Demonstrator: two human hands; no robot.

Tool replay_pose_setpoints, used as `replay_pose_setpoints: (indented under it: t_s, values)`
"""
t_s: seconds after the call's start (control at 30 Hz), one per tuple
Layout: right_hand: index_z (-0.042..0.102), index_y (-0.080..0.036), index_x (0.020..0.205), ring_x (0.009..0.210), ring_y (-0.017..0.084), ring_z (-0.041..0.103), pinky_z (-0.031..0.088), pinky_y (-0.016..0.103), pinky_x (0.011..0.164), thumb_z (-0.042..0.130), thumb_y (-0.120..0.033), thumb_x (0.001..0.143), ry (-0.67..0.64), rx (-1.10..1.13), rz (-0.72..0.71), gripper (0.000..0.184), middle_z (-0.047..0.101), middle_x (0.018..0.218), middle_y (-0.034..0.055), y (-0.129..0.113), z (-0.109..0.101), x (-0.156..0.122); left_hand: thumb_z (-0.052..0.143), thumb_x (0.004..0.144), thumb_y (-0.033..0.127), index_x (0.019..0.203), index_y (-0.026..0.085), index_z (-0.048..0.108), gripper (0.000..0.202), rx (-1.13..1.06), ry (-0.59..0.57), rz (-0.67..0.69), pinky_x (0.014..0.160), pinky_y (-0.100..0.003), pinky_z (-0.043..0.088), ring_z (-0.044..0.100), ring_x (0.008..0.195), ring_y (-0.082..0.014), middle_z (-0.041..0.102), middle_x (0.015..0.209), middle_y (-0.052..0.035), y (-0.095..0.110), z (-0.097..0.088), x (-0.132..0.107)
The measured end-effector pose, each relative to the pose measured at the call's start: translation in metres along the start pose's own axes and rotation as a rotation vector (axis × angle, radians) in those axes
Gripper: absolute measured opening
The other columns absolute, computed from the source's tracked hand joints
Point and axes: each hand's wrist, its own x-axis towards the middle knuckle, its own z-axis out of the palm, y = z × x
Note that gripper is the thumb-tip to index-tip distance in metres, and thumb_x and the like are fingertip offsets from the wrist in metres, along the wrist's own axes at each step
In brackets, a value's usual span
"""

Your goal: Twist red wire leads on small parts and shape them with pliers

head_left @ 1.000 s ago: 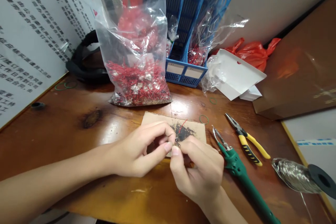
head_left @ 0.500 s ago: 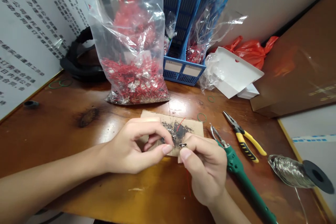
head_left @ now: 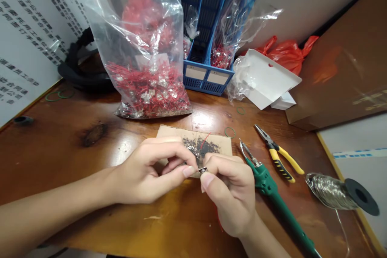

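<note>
My right hand [head_left: 231, 187] pinches a small shiny metal part [head_left: 203, 170] between thumb and forefinger. A red wire [head_left: 219, 219] hangs below that hand; whether it joins the part is hidden. My left hand [head_left: 163, 167] is closed, thumb and forefinger tips meeting right beside the metal part. What they grip, if anything, is too small to make out. Beneath both hands lies a piece of cardboard [head_left: 172, 132] with dark scorched spots. On it sit a small heap of metal bits [head_left: 192, 149] and another thin red wire [head_left: 206, 139].
To the right lie a green soldering iron [head_left: 279, 205], yellow-black pliers [head_left: 276, 155] and a solder spool [head_left: 335, 193]. Behind stand a clear bag of red-wired parts [head_left: 148, 84], a blue divided bin [head_left: 208, 76] and a white box [head_left: 270, 76]. A large brown carton [head_left: 338, 68] borders the right.
My right hand has brought the metal part leftward to my left fingertips, closing the small gap between them. The whole view has shifted slightly; the tools and bags lie as before.
</note>
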Motion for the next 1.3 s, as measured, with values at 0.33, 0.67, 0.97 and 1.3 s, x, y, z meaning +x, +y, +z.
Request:
replay_pose_setpoints:
  t_s: [0.33,0.67,0.97,1.3]
  values:
    - [0.044,-0.019,0.062,0.05,0.008,0.038,0.029,0.025,0.051,0.055,-0.013,0.089,-0.008,-0.002,0.008,0.03,0.04,0.055,-0.0048,0.0011,-0.0001,-0.0011,0.064,0.099,0.013,0.095,0.015,0.071,0.008,0.017,-0.012,-0.005,0.05,-0.02,0.035,0.044,0.053,-0.0087,0.05,0.064,0.003,0.0003,0.0005,-0.0013]
    - [0.044,-0.019,0.061,0.052,0.01,0.038,0.031,0.026,0.051,0.055,-0.017,0.092,-0.033,0.043,0.078,0.033,0.041,0.055,-0.0045,0.0014,-0.0013,-0.0002,0.063,0.099,0.013,0.095,0.015,0.069,0.007,-0.01,-0.015,-0.009,0.05,-0.021,0.034,0.044,0.053,-0.0085,0.048,0.065,0.0034,-0.0001,0.0011,-0.0018]
    - [0.045,-0.019,0.062,0.055,0.011,0.04,0.032,0.027,0.054,0.059,-0.017,0.092,-0.072,0.2,0.143,0.033,0.043,0.057,-0.0044,0.0051,-0.001,-0.0026,0.063,0.1,0.015,0.096,0.015,0.069,0.007,-0.025,-0.009,-0.019,0.05,-0.02,0.035,0.044,0.054,-0.0088,0.05,0.066,0.0028,-0.0013,0.0022,-0.0046]
    - [0.044,-0.02,0.062,0.054,0.011,0.039,0.03,0.027,0.053,0.057,-0.018,0.093,-0.047,0.142,0.105,0.033,0.041,0.057,-0.0043,0.0068,-0.0021,-0.0016,0.062,0.101,0.015,0.094,0.015,0.068,0.008,0.003,-0.019,-0.01,0.052,-0.021,0.036,0.046,0.055,-0.0091,0.051,0.066,0.0028,-0.0007,0.0035,-0.0015]
